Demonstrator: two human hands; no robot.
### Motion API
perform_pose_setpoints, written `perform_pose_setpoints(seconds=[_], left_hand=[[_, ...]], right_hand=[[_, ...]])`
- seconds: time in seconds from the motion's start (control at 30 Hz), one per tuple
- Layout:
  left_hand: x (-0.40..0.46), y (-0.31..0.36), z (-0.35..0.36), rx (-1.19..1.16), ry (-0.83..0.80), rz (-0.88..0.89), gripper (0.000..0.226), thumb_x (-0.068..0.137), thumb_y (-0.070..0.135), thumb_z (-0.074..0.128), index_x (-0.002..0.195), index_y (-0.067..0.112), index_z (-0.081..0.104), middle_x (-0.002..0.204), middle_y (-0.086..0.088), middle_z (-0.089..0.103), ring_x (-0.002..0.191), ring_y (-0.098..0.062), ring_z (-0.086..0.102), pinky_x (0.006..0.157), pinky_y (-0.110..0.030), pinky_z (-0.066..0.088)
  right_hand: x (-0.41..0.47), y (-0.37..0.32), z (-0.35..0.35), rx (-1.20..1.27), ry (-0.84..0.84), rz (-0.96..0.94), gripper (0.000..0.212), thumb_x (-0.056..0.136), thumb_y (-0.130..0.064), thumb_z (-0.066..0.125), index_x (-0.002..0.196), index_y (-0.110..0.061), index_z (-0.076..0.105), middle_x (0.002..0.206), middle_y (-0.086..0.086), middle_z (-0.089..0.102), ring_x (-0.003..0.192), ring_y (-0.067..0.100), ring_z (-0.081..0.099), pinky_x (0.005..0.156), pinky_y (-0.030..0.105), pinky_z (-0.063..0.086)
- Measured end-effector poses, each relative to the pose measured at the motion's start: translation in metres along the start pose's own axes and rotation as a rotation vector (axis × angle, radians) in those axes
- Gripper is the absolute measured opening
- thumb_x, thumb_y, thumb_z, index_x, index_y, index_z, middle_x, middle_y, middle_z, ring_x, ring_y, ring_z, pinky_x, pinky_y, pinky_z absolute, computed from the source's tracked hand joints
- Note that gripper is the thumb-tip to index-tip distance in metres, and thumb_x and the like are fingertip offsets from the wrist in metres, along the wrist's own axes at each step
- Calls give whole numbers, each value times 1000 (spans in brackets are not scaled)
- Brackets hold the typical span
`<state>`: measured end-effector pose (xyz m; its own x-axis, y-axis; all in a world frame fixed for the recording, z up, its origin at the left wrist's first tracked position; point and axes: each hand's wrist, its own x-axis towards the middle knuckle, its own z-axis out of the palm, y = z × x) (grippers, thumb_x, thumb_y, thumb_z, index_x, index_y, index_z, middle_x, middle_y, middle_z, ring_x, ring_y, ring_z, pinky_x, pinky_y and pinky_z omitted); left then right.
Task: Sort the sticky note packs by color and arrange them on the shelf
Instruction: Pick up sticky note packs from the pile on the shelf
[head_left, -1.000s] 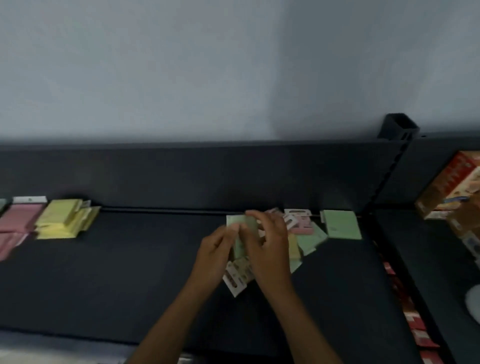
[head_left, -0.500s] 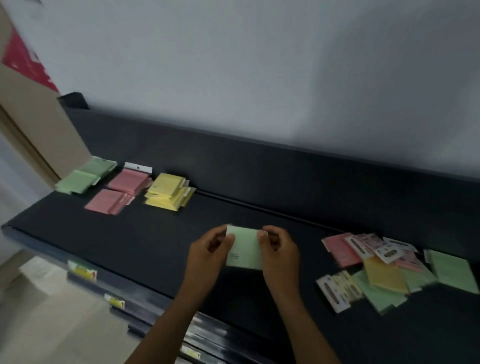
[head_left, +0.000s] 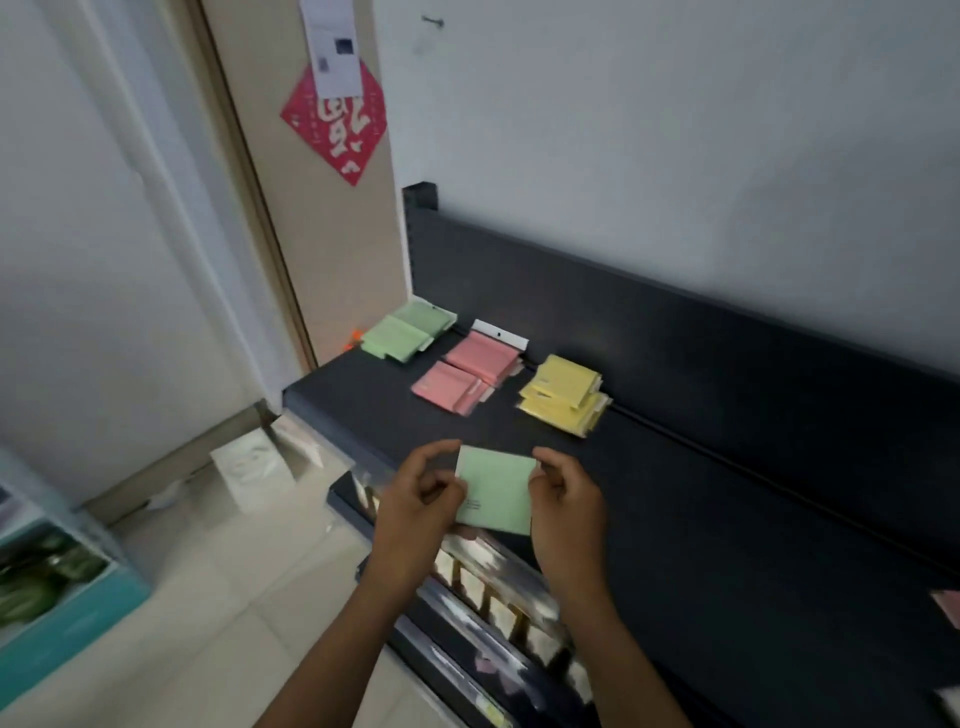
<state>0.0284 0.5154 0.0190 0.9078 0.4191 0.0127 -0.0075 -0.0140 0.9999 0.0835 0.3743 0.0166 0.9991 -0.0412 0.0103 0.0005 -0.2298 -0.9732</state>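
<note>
Two hands pinching one green sticky note pack between them, holding it up over the front edge of the black shelf. Sitting between the two sets of fingers, with the left hand gripping its left edge and the right hand gripping its right edge. Left fingers curling narrowly, thumb pressing on the pack's face near the lower left corner; right fingers likewise curling tight, thumb and forefinger nipping the upper right edge. Showing a flat, pale green rectangle, tilting slightly, with small dark print near the left thumb. Lying beyond the fingertips, toward the back of the shelf: a green stack farthest to the left, a pink stack beside it with a white hang tab at its far end, and a yellow stack straight ahead of the right fingers, each pile sitting apart from the next. Peeking in at the far right, well away from the right hand, a pink pack edge. Hanging on the door frame high above the left fingers, a red paper decoration.
</note>
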Motion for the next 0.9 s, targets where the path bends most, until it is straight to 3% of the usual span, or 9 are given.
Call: perform_pose_setpoints(seconds=[0.1, 0.37, 0.53, 0.7, 0.83, 0.9], left_hand=[[9, 1, -54, -31, 77, 7, 37, 94, -8, 58, 122, 15, 63, 92, -15, 72, 85, -25, 73, 64, -36, 62], [20, 1, -160, 17, 247, 23, 38, 90, -10, 62, 114, 19, 69, 106, 0, 76, 95, -16, 73, 73, -23, 60], [30, -6, -192, 23, 310, 33, 40, 88, -8, 66, 117, 19, 71, 113, 1, 75, 99, -17, 73, 89, -30, 60], [38, -14, -209, 5, 353, 14, 35, 94, 6, 67, 124, 24, 68, 119, 8, 73, 107, -11, 70, 81, -15, 54], [48, -19, -224, -10, 390, 20, 33, 96, 10, 65, 126, 25, 66, 119, 15, 70, 109, -5, 66, 80, -12, 52], [58, -19, -237, 9, 395, 25, 32, 97, 13, 64, 124, 30, 66, 118, 22, 68, 109, 1, 64, 81, -12, 51]], right_hand=[[-8, -16, 53, 19, -78, -23, 31, 99, -14, 53, 128, -21, 62, 116, -1, 66, 96, 8, 65, 67, 16, 54], [-37, -40, 161, 38, -234, -48, 52, 95, -9, 57, 144, -26, 48, 124, 0, 63, 107, 16, 65, 74, 28, 62], [-37, -45, 199, 13, -267, -62, 52, 94, -6, 57, 141, -26, 51, 129, 2, 63, 116, 21, 63, 86, 43, 61], [-31, -47, 233, -14, -290, -74, 52, 94, -5, 58, 140, -26, 52, 128, 3, 63, 111, 19, 64, 87, 40, 60], [-22, -51, 266, -41, -328, -91, 51, 95, -2, 55, 142, -21, 52, 128, 3, 62, 109, 16, 62, 64, 9, 53], [-15, -52, 285, -35, -348, -97, 52, 95, 0, 55, 143, -19, 52, 127, 3, 62, 104, 14, 61, 59, 6, 50]])
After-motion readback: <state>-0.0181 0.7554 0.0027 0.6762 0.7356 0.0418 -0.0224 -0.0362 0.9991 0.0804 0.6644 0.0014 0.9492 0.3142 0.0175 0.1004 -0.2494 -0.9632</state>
